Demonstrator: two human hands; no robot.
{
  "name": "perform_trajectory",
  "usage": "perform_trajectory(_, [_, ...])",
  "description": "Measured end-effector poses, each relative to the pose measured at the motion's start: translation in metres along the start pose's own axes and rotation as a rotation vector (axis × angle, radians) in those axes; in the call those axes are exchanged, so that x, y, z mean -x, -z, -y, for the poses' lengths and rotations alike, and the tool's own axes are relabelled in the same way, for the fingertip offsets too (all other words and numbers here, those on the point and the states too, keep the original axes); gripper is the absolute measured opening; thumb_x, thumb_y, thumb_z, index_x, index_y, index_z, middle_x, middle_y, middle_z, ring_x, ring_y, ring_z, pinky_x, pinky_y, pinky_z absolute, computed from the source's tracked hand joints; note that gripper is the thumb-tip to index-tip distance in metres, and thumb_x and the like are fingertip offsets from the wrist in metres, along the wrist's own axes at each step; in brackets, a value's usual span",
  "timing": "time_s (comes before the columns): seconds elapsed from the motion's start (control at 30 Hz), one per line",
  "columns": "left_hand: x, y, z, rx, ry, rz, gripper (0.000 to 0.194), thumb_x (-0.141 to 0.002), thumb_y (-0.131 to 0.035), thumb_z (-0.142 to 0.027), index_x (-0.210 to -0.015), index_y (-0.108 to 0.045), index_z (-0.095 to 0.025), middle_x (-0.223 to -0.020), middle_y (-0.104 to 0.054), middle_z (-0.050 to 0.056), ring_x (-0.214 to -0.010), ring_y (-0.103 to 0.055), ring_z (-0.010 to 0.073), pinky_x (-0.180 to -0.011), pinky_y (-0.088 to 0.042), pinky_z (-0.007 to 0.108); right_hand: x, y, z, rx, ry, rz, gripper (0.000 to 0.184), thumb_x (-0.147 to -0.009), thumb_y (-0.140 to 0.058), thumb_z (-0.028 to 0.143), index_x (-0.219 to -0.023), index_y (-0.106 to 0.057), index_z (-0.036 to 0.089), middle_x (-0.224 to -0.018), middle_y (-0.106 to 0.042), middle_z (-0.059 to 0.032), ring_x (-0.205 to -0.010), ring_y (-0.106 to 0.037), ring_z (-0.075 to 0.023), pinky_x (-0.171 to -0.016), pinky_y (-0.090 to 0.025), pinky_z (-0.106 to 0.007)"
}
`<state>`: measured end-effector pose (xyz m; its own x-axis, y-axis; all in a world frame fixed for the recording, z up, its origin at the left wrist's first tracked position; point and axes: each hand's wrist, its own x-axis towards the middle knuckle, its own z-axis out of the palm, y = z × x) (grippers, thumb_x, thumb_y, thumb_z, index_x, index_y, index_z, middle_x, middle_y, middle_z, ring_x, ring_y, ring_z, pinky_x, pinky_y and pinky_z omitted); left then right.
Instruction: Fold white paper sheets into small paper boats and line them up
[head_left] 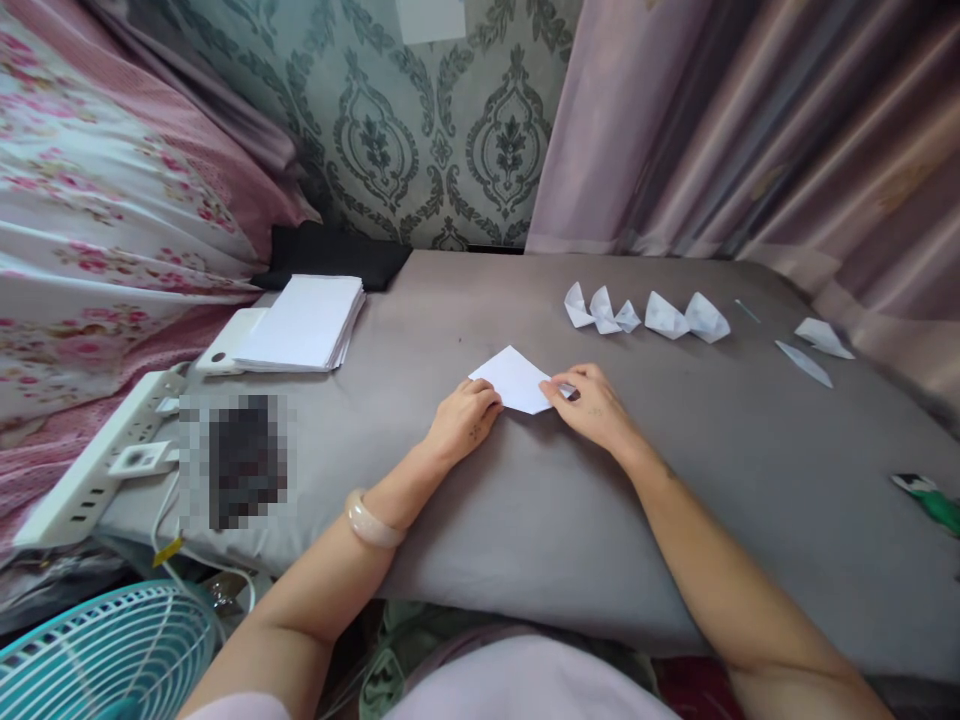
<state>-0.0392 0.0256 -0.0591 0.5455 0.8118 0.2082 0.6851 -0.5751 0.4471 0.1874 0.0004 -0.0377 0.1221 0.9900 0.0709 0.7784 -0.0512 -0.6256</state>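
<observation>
A folded sheet of white paper point(517, 382) lies on the grey cloth-covered table, one corner pointing away from me. At its left side my left hand point(469, 415) presses down with curled fingers on the near-left edge. My right hand point(589, 400) pinches the right corner between thumb and fingers. Beyond and to the right stand several folded white paper shapes point(604, 310), with two larger ones point(688, 318) beside them.
A stack of white paper point(304, 322) sits at the back left, near a black flat item point(330, 255). Along the left edge runs a white power strip point(97, 460) with cables. A teal fan point(112, 650) stands below. Far right are folded paper pieces point(825, 338) and a green object point(934, 502).
</observation>
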Motion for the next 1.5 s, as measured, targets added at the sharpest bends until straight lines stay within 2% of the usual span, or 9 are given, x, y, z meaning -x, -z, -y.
perform_trajectory(0.07, [0.0, 0.001, -0.002, 0.011, 0.025, -0.004, 0.019, -0.092, -0.05, -0.026, -0.092, -0.069, -0.022, -0.106, -0.066, 0.006, -0.102, -0.058, 0.0217, -0.08, -0.051, 0.032, 0.006, 0.006, -0.002, 0.082, 0.191, 0.112, 0.041, -0.078, -0.065, 0.053, -0.108, -0.07, 0.026, -0.128, -0.057, -0.0091, -0.116, -0.053, -0.0281, -0.099, -0.038, -0.044])
perform_trajectory(0.13, [0.001, 0.002, -0.003, 0.006, 0.032, 0.003, 0.019, -0.091, -0.051, -0.026, -0.092, -0.069, -0.023, -0.108, -0.066, 0.006, -0.103, -0.058, 0.0225, -0.079, -0.051, 0.032, 0.01, 0.008, -0.003, 0.123, 0.345, 0.27, 0.041, -0.076, -0.069, 0.049, -0.112, -0.068, 0.03, -0.129, -0.058, -0.0061, -0.121, -0.05, -0.0288, -0.101, -0.035, -0.046])
perform_trajectory(0.27, [0.002, 0.002, -0.004, -0.013, 0.03, 0.001, 0.022, -0.091, -0.049, -0.026, -0.092, -0.07, -0.023, -0.108, -0.066, 0.007, -0.103, -0.058, 0.0233, -0.078, -0.05, 0.032, 0.012, 0.002, -0.001, 0.22, 0.477, 0.199, 0.018, -0.088, -0.059, 0.035, -0.097, -0.072, 0.027, -0.117, -0.065, -0.0073, -0.112, -0.055, -0.0262, -0.102, -0.029, -0.049])
perform_trajectory(0.5, [-0.002, -0.004, -0.004, 0.12, 0.134, -0.045, 0.016, -0.087, -0.055, -0.025, -0.086, -0.07, -0.019, -0.102, -0.066, 0.009, -0.098, -0.057, 0.0241, -0.086, -0.048, 0.036, 0.001, -0.021, -0.006, 0.067, 0.26, 0.046, 0.029, -0.091, -0.051, 0.039, -0.078, -0.07, 0.021, -0.105, -0.067, -0.0073, -0.098, -0.06, -0.0225, -0.089, -0.042, -0.038])
perform_trajectory(0.77, [-0.008, -0.006, -0.01, 0.149, 0.228, -0.079, 0.017, -0.085, -0.059, -0.028, -0.078, -0.068, -0.016, -0.096, -0.06, 0.011, -0.095, -0.057, 0.0243, -0.088, -0.047, 0.039, -0.001, -0.038, -0.005, 0.161, 0.162, -0.15, 0.022, -0.086, -0.056, 0.037, -0.071, -0.058, 0.02, -0.092, -0.059, -0.0105, -0.089, -0.058, -0.0248, -0.084, -0.046, -0.039])
perform_trajectory(1.17, [-0.008, -0.01, -0.005, 0.139, 0.233, -0.072, 0.017, -0.085, -0.06, -0.03, -0.074, -0.064, -0.017, -0.095, -0.059, 0.009, -0.091, -0.055, 0.023, -0.082, -0.047, 0.037, -0.001, -0.038, -0.005, 0.223, 0.165, -0.134, 0.023, -0.088, -0.051, 0.037, -0.074, -0.056, 0.02, -0.092, -0.055, -0.0111, -0.087, -0.056, -0.0251, -0.084, -0.046, -0.041])
perform_trajectory(1.27, [-0.009, -0.009, -0.004, 0.079, 0.173, -0.085, 0.014, -0.087, -0.057, -0.028, -0.089, -0.066, -0.018, -0.099, -0.059, 0.009, -0.093, -0.053, 0.0234, -0.086, -0.046, 0.038, 0.0, -0.037, -0.003, 0.234, 0.161, -0.114, 0.023, -0.088, -0.052, 0.038, -0.075, -0.058, 0.019, -0.095, -0.055, -0.0115, -0.089, -0.055, -0.0253, -0.084, -0.045, -0.04])
perform_trajectory(1.37, [-0.011, -0.007, -0.006, -0.002, 0.01, -0.035, 0.027, -0.091, -0.047, -0.02, -0.112, -0.064, -0.021, -0.107, -0.059, 0.01, -0.096, -0.05, 0.0234, -0.092, -0.044, 0.04, 0.001, -0.035, -0.003, 0.274, 0.152, -0.102, 0.024, -0.088, -0.055, 0.041, -0.077, -0.059, 0.019, -0.097, -0.055, -0.0113, -0.091, -0.055, -0.026, -0.083, -0.045, -0.04])
perform_trajectory(1.5, [-0.014, -0.005, -0.005, 0.013, -0.115, 0.11, 0.041, -0.093, -0.034, -0.011, -0.112, -0.067, -0.024, -0.102, -0.059, 0.009, -0.092, -0.05, 0.0209, -0.089, -0.045, 0.036, -0.002, -0.023, -0.015, 0.262, 0.152, -0.055, 0.026, -0.085, -0.059, 0.046, -0.078, -0.058, 0.021, -0.099, -0.056, -0.009, -0.092, -0.054, -0.0255, -0.082, -0.045, -0.04])
